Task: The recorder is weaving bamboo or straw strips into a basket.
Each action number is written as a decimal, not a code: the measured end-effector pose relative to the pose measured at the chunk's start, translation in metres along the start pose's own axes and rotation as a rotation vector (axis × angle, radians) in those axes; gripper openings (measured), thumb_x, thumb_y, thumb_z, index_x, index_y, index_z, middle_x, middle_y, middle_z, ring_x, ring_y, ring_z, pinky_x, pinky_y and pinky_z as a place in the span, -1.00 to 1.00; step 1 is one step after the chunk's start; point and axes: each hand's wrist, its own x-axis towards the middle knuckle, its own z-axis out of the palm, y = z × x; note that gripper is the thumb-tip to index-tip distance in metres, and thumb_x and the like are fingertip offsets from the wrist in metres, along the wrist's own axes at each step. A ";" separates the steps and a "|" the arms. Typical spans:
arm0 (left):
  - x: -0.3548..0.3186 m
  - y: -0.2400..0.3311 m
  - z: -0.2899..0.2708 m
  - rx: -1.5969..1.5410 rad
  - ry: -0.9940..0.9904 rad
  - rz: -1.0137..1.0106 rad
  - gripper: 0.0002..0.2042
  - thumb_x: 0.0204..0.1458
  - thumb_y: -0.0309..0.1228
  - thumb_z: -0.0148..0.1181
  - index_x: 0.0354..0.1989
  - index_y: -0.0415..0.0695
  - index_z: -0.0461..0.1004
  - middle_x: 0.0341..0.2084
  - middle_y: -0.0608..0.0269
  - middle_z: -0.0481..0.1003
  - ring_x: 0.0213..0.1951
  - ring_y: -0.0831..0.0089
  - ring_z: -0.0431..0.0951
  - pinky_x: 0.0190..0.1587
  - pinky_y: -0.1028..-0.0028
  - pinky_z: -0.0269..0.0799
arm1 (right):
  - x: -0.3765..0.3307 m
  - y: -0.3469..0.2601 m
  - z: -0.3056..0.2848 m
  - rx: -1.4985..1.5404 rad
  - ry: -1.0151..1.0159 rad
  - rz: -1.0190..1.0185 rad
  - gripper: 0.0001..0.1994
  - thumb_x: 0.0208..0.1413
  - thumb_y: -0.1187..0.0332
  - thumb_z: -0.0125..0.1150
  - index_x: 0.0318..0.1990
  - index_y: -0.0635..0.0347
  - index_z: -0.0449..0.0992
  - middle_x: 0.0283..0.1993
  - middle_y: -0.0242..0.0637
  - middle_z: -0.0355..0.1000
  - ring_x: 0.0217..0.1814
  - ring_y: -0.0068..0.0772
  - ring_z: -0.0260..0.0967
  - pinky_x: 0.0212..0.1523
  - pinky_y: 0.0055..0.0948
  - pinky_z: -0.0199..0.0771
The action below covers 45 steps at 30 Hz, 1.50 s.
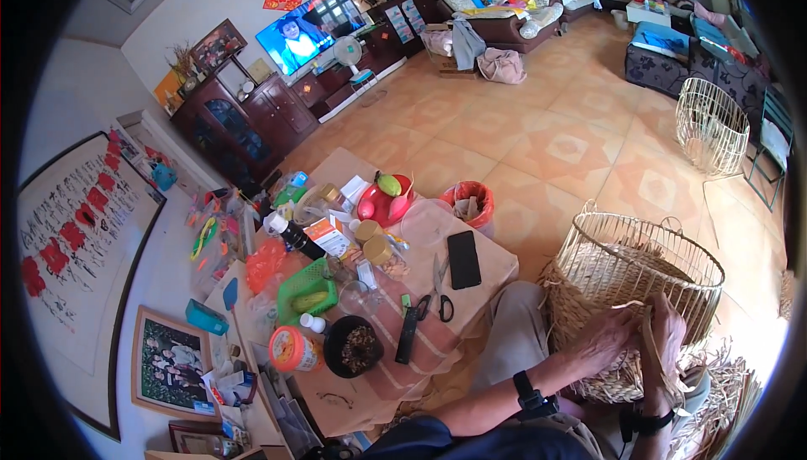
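Between my knees stands a round basket (580, 283), its wire frame partly covered with woven straw and its upper wires bare. My left hand (607, 341) is at the basket's near side, fingers pinched together on a pale straw strand. Right beside it, my right hand (667, 334) is closed around the same strand (649, 346), which hangs down past the wrist. The fingertips of both hands almost meet near the wire rim, and their exact grip is partly hidden. Loose dried straw (723, 401) lies in a heap to the right of the basket.
On my left, a cloth-covered table (496, 267) holds a phone (464, 260), scissors (437, 292), a black bowl (354, 346), a green basket (307, 290) and jars. A red bin (469, 204) stands behind it. A bare wire frame (713, 128) stands on the floor at the far right.
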 end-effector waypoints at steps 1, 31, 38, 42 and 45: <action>-0.001 0.001 -0.001 -0.025 -0.020 -0.022 -0.69 0.03 -0.41 0.21 -0.05 -0.24 0.51 -0.12 0.09 0.46 -0.02 0.14 0.48 0.11 0.21 0.41 | -0.004 -0.001 0.000 0.118 0.064 -0.010 -0.84 0.14 0.42 0.14 -0.14 0.23 0.49 -0.33 0.03 0.46 -0.31 0.17 0.50 -0.32 -0.07 0.42; 0.030 -0.007 -0.005 0.185 -0.428 -0.044 -0.76 0.32 -0.28 0.08 -0.07 -0.20 0.53 -0.43 0.02 0.53 -0.19 0.05 0.56 0.13 0.13 0.40 | -0.031 0.028 -0.010 0.001 -0.073 0.054 -0.85 0.17 0.39 0.27 -0.22 0.26 0.47 -0.53 0.03 0.33 -0.55 0.00 0.27 -0.47 -0.14 0.31; 0.015 -0.011 -0.011 -0.293 -0.065 0.016 -0.77 0.34 -0.31 0.10 -0.14 -0.25 0.54 -0.34 0.01 0.52 -0.12 0.03 0.56 0.14 0.14 0.42 | -0.081 0.059 -0.018 1.292 0.095 0.651 -0.84 0.39 0.27 0.15 -0.10 0.16 0.43 -0.45 -0.45 0.44 -0.50 -0.68 0.36 -0.50 -0.64 0.33; 0.019 0.006 -0.017 -0.351 0.035 -0.206 -0.73 0.33 -0.25 0.10 -0.16 -0.25 0.56 -0.43 0.05 0.49 -0.18 0.06 0.55 0.08 0.09 0.40 | -0.066 0.032 -0.022 0.774 -0.152 0.431 -0.76 0.16 0.36 0.31 -0.13 0.32 0.46 -0.52 -0.24 0.53 -0.55 -0.50 0.46 -0.48 -0.48 0.44; 0.022 0.015 -0.040 0.106 0.008 -0.007 -0.71 0.33 -0.20 0.12 -0.24 -0.19 0.61 -0.49 0.09 0.49 -0.18 0.08 0.54 0.00 0.17 0.43 | -0.059 0.055 -0.004 0.156 -0.111 0.153 -0.82 0.22 0.35 0.28 -0.30 0.28 0.49 -0.53 -0.36 0.44 -0.56 -0.60 0.33 -0.52 -0.45 0.27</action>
